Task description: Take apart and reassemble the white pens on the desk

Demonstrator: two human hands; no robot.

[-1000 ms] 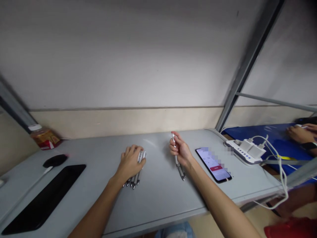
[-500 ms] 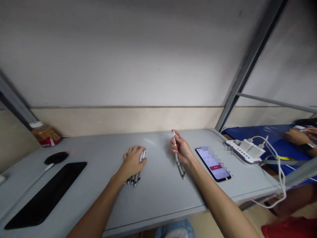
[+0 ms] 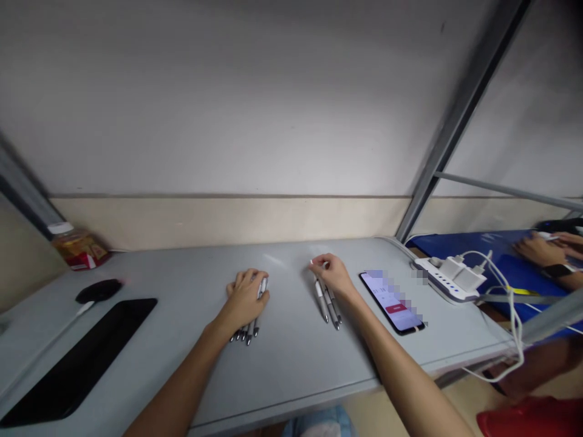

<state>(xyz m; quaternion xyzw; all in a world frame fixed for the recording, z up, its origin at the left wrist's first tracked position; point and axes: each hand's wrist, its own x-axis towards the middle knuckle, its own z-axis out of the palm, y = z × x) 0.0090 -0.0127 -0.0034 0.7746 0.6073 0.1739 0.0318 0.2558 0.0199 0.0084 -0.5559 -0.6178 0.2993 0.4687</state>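
My left hand [image 3: 246, 296] is curled over a row of several white-and-grey pens [image 3: 250, 329], its thumb along their right side. Their dark, shiny tips stick out toward the desk's front edge, while the upper ends are mostly covered by the fingers. To the right, my right hand [image 3: 331, 273] pinches the upper end of a white-and-grey pen [image 3: 321, 300], which lies slanted at the desk surface with its tip toward me. Close beside it on the right lie other similar pens [image 3: 334, 308], partly hidden under the hand.
Right of my forearm is a lit phone [image 3: 392, 303], then a power strip [image 3: 444, 282] with chargers and white cables. Leftward lie a black tablet-like slab [image 3: 82, 358], a black round pad [image 3: 99, 291] and a capped bottle [image 3: 79, 246]. Another person's hands [image 3: 542, 250] are at the blue desk.
My right hand has lowered the pen from a raised, upright hold to the desk beside the other pens. My left hand stays over its row.
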